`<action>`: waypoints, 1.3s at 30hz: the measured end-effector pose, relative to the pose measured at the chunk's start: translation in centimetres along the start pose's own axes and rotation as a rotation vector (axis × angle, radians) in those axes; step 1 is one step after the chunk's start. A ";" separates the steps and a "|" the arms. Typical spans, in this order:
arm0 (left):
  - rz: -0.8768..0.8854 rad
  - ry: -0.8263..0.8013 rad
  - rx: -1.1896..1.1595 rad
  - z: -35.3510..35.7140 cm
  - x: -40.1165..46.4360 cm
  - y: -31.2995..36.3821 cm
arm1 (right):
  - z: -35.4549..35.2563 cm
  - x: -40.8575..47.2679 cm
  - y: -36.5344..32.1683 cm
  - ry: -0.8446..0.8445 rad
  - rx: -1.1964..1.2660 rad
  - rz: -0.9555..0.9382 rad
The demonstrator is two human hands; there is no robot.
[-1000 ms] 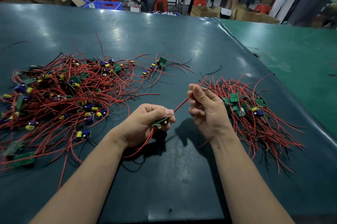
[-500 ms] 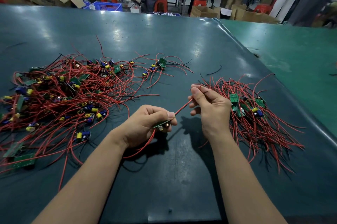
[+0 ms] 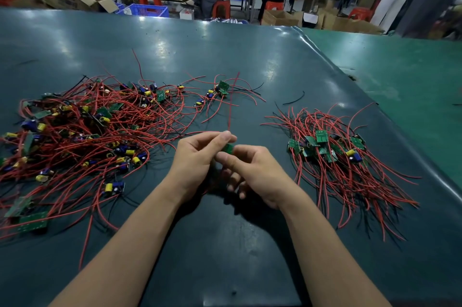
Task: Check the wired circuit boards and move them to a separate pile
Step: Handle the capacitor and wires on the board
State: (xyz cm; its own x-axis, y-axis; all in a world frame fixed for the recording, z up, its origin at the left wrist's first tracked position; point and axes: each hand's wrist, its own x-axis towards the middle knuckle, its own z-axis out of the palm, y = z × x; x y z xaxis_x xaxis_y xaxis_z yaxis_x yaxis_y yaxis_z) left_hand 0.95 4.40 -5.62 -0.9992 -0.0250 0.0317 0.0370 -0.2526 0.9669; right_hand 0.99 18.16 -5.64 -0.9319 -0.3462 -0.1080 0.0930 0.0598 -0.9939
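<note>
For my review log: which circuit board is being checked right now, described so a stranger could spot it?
Between the big pile and the small pile on the dark table, both hands meet. The board is the green piece pinched between the left hand and right hand, lifted off the table, unlike the others.

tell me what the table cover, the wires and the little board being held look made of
Table cover: a glossy dark green sheet, probably vinyl or rubber; lamp glare and a curled edge suggest it. Wires: smooth red plastic-looking insulation that bends freely. Circuit board: green, likely lacquered laminate, though mostly hidden between the left hand and right hand.
</note>
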 end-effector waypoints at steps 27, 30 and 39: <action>0.440 0.182 0.961 -2.1 1.1 -2.0 | -3.5 0.2 -1.3 0.798 0.933 -0.123; 0.448 0.065 1.259 -1.1 1.2 -2.4 | -1.9 0.8 -0.8 0.627 0.483 -0.032; 0.609 -0.004 0.937 -0.6 0.6 -2.0 | -0.8 1.4 0.3 0.411 -0.140 -0.011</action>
State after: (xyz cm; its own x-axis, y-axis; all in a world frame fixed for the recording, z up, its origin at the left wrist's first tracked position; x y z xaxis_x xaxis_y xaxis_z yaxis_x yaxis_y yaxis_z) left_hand 0.33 4.31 -7.67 -0.8185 0.1070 0.5644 0.4950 0.6300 0.5984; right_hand -0.56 18.44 -6.09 -0.9973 0.0528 -0.0506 0.0600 0.1940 -0.9792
